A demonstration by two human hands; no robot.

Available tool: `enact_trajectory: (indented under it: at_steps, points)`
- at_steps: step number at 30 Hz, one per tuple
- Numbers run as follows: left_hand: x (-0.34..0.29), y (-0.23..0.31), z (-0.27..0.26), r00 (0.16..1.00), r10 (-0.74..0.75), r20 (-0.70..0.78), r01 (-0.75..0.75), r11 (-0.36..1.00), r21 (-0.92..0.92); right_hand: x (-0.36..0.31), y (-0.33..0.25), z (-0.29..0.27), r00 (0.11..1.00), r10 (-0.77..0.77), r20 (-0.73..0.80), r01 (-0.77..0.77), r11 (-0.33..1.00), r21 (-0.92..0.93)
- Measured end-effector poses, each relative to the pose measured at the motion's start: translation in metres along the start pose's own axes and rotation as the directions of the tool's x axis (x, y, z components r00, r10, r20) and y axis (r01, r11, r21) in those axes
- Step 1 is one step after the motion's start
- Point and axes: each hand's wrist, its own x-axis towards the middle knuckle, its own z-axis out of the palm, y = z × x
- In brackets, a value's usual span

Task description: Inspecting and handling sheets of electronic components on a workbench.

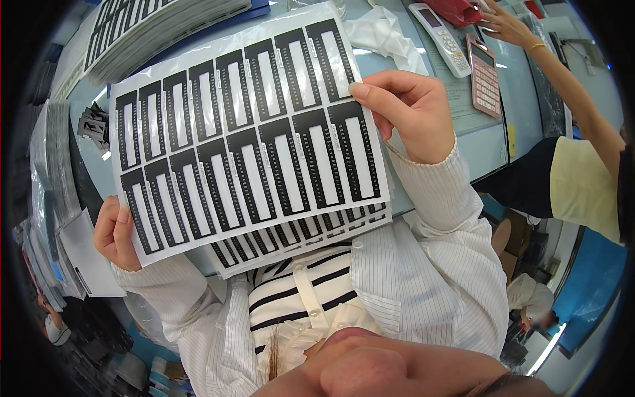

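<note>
Between my two hands a white sheet [264,122] is held up, printed with two rows of black rectangular frames with pale centres. My left hand [117,233] pinches its lower left edge, thumb on top. At the right edge, my right hand [411,112] grips the sheet between thumb and fingers. Below it, partly covered, lie more printed sheets [297,237] of the same pattern at the table's near edge. A thick stack of similar sheets [159,30] stands at the far left. Small black cut pieces [94,126] lie left of the held sheet.
A white remote control [441,40] and a pink calculator [483,76] lie on the far right, by crumpled white tissue [383,33]. Another person's hand [506,25] touches a red item [453,10] there. Plastic-wrapped stacks [53,165] line the left side.
</note>
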Motion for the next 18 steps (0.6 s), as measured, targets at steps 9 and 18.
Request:
enact_trajectory:
  at_steps: [9,18]
  points:
    - [-0.0012,0.0029,0.0,0.999,0.0,-0.033,0.001,1.0,0.015,-0.0002,-0.002,0.0001,1.0,-0.003,0.006,0.003,1.0,-0.004]
    - [-0.0004,0.0035,0.0009,0.999,0.015,-0.036,-0.014,1.0,0.027,0.001,0.0004,0.0,1.0,-0.016,-0.006,0.016,1.0,-0.019]
